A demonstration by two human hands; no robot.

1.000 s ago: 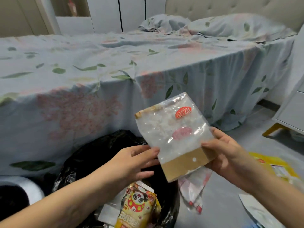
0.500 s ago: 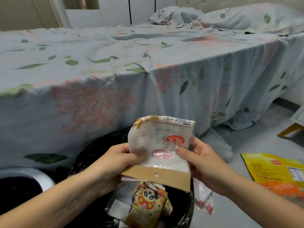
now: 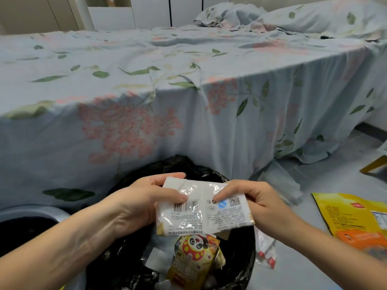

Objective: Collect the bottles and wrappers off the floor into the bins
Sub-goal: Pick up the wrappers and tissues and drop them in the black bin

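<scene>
Pale blue cotton printed with pink blossoms and green leaves covers the wide bed (image 3: 188,84), its sheet hanging down the near side to the grey floor (image 3: 314,258), with two matching pillows (image 3: 293,17) at the far right end. Against the foot of that hanging sheet stands a round bin lined with a crinkled black plastic bag (image 3: 125,258), and part of a second, pale grey bin (image 3: 31,214) shows at the lower left edge. Inside the black-lined bin lies a yellow and red snack wrapper with a cartoon panda (image 3: 194,258) among a few white scraps. To the right, flat on the floor, rests a large yellow and orange foil packet (image 3: 351,222), and between it and the bin lies a small clear wrapper with red marks (image 3: 266,254). A crumpled translucent plastic bag (image 3: 278,181) sits on the floor by the sheet's hem. Directly over the mouth of the black-lined bin, both hands hold a folded clear plastic wrapper with a white printed label and barcode (image 3: 203,208): the left hand (image 3: 146,201) pinches its left edge between thumb and curled fingers, and the right hand (image 3: 257,204) pinches its right side, one fingertip pressed on the label.
</scene>
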